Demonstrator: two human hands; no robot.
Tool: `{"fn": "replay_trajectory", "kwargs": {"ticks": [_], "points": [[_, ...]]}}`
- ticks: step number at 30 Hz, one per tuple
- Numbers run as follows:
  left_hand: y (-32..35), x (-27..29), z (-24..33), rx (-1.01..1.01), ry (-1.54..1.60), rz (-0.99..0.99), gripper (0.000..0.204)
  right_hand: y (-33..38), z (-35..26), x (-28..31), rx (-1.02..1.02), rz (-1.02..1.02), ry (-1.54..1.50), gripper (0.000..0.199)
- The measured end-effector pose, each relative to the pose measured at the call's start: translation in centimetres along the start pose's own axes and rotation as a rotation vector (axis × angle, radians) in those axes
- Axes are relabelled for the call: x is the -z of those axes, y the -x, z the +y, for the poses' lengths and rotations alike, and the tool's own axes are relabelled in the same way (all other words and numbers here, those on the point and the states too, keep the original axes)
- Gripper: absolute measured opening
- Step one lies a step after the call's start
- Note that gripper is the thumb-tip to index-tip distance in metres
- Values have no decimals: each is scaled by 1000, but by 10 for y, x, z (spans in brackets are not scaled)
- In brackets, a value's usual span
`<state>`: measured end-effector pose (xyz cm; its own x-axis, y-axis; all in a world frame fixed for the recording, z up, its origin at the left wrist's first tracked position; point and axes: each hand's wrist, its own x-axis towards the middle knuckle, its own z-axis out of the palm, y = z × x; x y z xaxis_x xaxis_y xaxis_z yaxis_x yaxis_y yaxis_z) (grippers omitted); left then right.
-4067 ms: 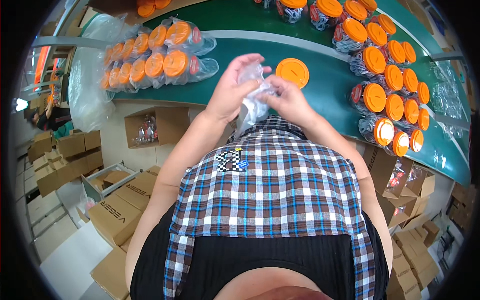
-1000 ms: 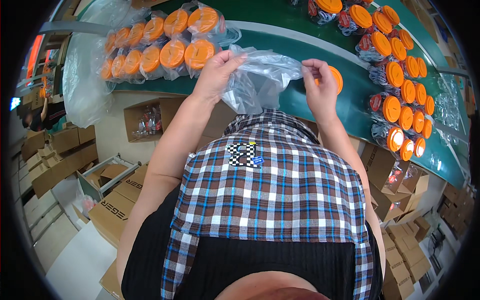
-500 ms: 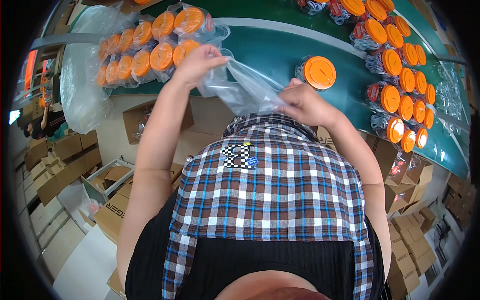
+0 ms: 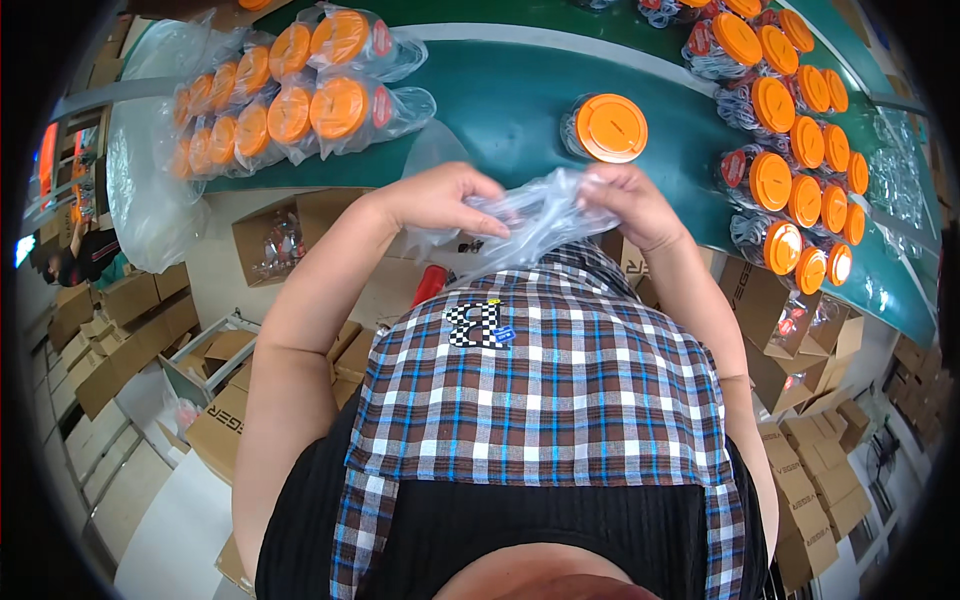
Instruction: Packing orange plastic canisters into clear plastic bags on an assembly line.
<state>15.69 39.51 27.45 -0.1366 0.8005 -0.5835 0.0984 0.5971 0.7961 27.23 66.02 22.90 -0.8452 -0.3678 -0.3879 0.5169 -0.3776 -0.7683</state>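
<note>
A clear plastic bag, crumpled and with its mouth gathered, hangs between my two hands in front of the apron. My right hand is closed on the bag's right end, thumb and fingers pinching the film. At its left end, my left hand has thumb and fingers apart, with the film at the fingertips. Just beyond my right hand, a clear jar with an orange lid stands on the green table; no bag covers it.
Two rows of bagged orange-lidded jars stand at the left, beside a stack of clear bags. Unbagged jars holding cables fill the right side. Cardboard boxes sit under the table edge. A red cylindrical object shows below the bag.
Both hands have come down toward my body. The bag, stretched out earlier, is now bunched up. My left hand's fingers have spread from their pinch. The view has shifted slightly.
</note>
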Motion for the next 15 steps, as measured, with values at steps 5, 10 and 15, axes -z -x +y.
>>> {"fn": "replay_trajectory", "kwargs": {"ticks": [5,10,15], "points": [[-30,-46,-63,-37,433,136,15,29,27,54,94,84,-159,11],[-116,-74,-48,-142,664,715,13,10,8,77,269,530,-15,11],[-169,-86,-13,-205,933,1033,16,-41,-23,105,324,670,403,14]]}}
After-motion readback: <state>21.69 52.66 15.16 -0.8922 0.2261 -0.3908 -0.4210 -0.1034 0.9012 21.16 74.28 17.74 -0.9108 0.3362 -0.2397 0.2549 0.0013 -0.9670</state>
